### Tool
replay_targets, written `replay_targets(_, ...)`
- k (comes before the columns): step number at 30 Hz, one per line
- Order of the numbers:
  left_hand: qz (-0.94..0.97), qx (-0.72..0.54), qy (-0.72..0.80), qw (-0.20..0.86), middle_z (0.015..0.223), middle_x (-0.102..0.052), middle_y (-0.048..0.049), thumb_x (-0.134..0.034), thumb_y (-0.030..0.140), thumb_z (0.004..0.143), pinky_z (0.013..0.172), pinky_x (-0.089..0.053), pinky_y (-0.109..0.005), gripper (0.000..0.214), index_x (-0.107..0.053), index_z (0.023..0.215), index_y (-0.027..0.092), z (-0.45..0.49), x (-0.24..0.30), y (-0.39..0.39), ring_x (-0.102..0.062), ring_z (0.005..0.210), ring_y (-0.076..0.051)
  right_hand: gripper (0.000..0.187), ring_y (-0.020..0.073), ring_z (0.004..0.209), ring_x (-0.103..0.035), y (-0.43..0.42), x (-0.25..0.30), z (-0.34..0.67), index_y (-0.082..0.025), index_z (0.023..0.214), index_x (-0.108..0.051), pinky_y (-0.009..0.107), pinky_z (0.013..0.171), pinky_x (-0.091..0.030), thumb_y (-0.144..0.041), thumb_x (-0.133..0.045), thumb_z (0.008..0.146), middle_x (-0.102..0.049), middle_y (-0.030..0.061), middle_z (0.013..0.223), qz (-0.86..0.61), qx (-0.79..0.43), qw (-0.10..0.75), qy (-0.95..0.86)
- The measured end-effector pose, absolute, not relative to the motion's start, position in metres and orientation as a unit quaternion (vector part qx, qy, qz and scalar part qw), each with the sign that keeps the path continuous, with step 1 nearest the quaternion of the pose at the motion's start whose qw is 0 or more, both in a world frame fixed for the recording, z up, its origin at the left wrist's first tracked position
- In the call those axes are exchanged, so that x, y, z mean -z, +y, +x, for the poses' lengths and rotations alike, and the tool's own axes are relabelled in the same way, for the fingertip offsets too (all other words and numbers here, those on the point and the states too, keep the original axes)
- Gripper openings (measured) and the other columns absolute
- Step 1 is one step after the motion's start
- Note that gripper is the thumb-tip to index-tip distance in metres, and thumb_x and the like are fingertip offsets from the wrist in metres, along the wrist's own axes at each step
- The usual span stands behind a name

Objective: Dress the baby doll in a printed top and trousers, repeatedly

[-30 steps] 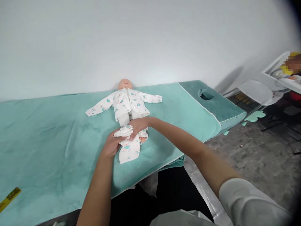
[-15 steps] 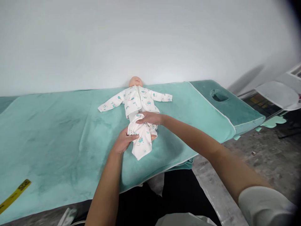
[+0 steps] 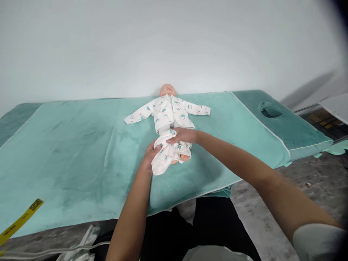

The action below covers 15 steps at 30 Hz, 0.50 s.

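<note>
A baby doll (image 3: pixel 167 89) lies on its back on the green padded bed, its head by the wall. It wears a white printed jacket (image 3: pixel 164 115) with both sleeves spread out. Matching printed baby trousers (image 3: pixel 164 159) are bunched about its legs, and bare doll feet show at the lower end. My left hand (image 3: pixel 151 154) grips the trousers at their left side, thumb on top. My right hand (image 3: pixel 183 135) holds the trousers near the waist, just below the jacket hem. The fingertips of both hands are partly hidden by the cloth.
The green bed (image 3: pixel 76 156) runs across the view against a pale wall. At its right end is a face hole (image 3: pixel 271 110). A yellow strip with dark markings (image 3: pixel 23 219) is at the lower left, above a white cable (image 3: pixel 62 250). A white chair-like object stands at far right.
The whole view has shifted, so the doll appears farther right. My left hand has drawn the loose trouser cloth up and inward, and more of the doll's feet shows.
</note>
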<state>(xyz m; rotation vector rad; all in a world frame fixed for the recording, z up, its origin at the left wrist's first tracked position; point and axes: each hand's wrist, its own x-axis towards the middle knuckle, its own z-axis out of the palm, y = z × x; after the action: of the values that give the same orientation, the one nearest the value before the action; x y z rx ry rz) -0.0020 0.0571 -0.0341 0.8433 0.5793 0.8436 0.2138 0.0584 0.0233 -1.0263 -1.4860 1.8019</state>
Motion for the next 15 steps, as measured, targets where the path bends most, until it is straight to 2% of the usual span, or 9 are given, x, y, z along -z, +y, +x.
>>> replay_targets(3, 0.408, -0.36, 0.223, 0.808, 0.087, -0.076, -0.0061, -0.097, 0.032, 0.046, 0.059, -0.055, -0.027, 0.068, -0.072, 0.106, 0.014, -0.005, 0.037, 0.057, -0.069, 0.067, -0.019, 0.045, 0.0193, 0.086, -0.07, 0.057, -0.018, 0.217, -0.011, 0.102, -0.07, 0.029, 0.08, -0.055, -0.037, -0.088, 0.071, -0.075, 0.0086, 0.097, -0.37, -0.707, 0.315, -0.513)
replay_targets(6, 0.4, -0.377, 0.21, 0.809, 0.096, -0.077, -0.0078, -0.096, 0.025, 0.045, 0.074, -0.058, -0.031, 0.069, -0.071, 0.109, 0.015, -0.004, 0.041, 0.054, -0.072, 0.081, -0.023, 0.044, 0.0182, 0.078, -0.069, 0.055, -0.022, 0.217, -0.011, 0.098, -0.07, 0.029, 0.073, -0.056, -0.043, -0.086, 0.072, -0.074, 0.0072, 0.089, -0.374, -0.713, 0.289, -0.518)
replay_targets(9, 0.378, -0.402, 0.211, 0.807, 0.098, -0.076, -0.0084, -0.096, 0.03, 0.049, 0.082, -0.058, -0.036, 0.066, -0.07, 0.108, 0.016, -0.003, 0.044, 0.051, -0.072, 0.092, -0.027, 0.042, 0.0159, 0.069, -0.067, 0.053, -0.037, 0.212, -0.012, 0.092, -0.071, 0.026, 0.065, -0.053, -0.046, -0.084, 0.072, -0.073, 0.004, 0.08, -0.401, -0.684, 0.204, -0.574)
replay_targets(12, 0.358, -0.416, 0.223, 0.805, 0.093, -0.076, -0.0075, -0.093, 0.04, 0.057, 0.081, -0.058, -0.037, 0.057, -0.069, 0.103, 0.016, -0.001, 0.044, 0.05, -0.072, 0.09, -0.027, 0.037, 0.0147, 0.069, -0.065, 0.052, -0.051, 0.207, -0.013, 0.087, -0.073, 0.024, 0.066, -0.051, -0.038, -0.09, 0.064, -0.073, 0.0009, 0.078, -0.408, -0.653, 0.115, -0.628)
replay_targets(15, 0.356, -0.446, 0.251, 0.782, 0.092, -0.075, -0.0047, -0.09, 0.04, 0.064, 0.075, -0.057, -0.031, 0.049, -0.067, 0.101, 0.017, 0.003, 0.043, 0.05, -0.071, 0.083, -0.02, 0.036, 0.0154, 0.073, -0.066, 0.053, -0.05, 0.207, -0.014, 0.087, -0.073, 0.025, 0.07, -0.051, -0.035, -0.089, 0.062, -0.075, 0.0006, 0.083, -0.416, -0.645, 0.113, -0.632)
